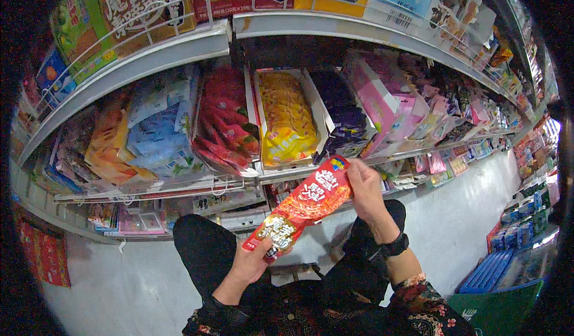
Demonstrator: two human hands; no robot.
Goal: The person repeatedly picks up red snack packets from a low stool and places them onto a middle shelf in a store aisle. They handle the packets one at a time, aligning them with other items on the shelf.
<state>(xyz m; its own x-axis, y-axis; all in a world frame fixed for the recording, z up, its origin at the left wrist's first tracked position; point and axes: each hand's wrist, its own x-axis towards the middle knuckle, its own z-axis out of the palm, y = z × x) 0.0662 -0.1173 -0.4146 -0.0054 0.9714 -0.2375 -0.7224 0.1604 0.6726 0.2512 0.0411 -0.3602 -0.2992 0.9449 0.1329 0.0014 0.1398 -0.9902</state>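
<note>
A long red snack packet (309,199) with white printed characters lies slantwise between my hands, above my lap. My left hand (253,262) grips its lower left end, thumb on top. At the upper right end, my right hand (365,183) pinches the packet's edge; a black watch (395,246) is on that wrist. Just beyond the packet, a shelf holds an open carton of yellow packets (289,125), with red packets (224,125) to its left and dark purple packets (343,111) to its right.
Above, a shelf edge (314,26) with wire guards carries large snack bags (139,8). Blue packets (159,129) and pink cartons (381,98) fill more of the middle shelf. A low shelf with small goods (143,221) runs beneath. A green bin (497,304) and blue goods (486,271) stand at right.
</note>
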